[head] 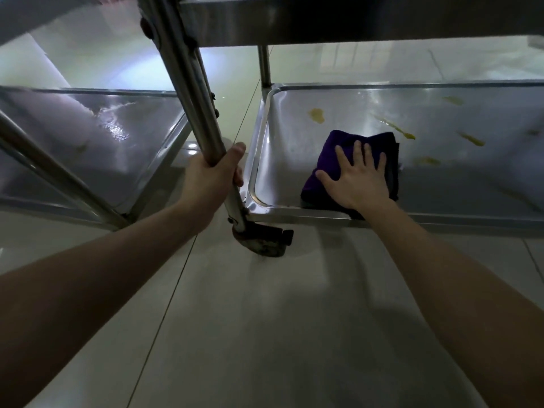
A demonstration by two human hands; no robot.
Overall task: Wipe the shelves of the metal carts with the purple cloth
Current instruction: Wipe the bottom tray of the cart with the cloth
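Note:
A folded purple cloth [347,148] lies on the bottom shelf [459,184] of the right metal cart, near its front left corner. My right hand [357,178] presses flat on the cloth, fingers spread. Several yellow-brown stains [317,115] dot the shelf behind and to the right of the cloth. My left hand [210,178] is wrapped around the cart's front left upright post [188,83]. The bottom shelf of the left cart [97,148] shows wet, shiny streaks.
A caster wheel [262,241] sits under the gripped post. Another shelf [323,22] of the right cart hangs overhead across the top. A diagonal bar [59,175] of the left cart crosses at lower left. Glossy tiled floor [265,319] spreads in front.

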